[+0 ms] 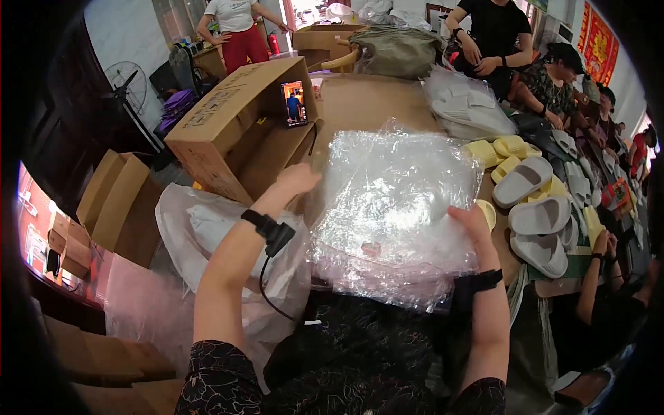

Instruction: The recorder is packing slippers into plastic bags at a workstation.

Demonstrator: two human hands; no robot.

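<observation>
A stack of clear plastic bags [394, 200] lies in front of me, shiny and wrinkled, with a pinkish near edge. My right hand [472, 227] grips the stack at its right edge, the thumb on top and the other fingers mostly hidden. At the upper left of the stack, my left hand [299, 181] is closed, its fingers drawn together; what they hold, if anything, is hidden. Just to the right lie grey slide sandals [541, 216] and yellow slide sandals [510, 146].
An open cardboard box [228, 114] on its side stands at the left, a lit phone [294, 104] propped in it. Below it hangs a large translucent plastic sack [200, 221]. Bagged slippers [470, 104] lie at the far right. Several people sit or stand around the table.
</observation>
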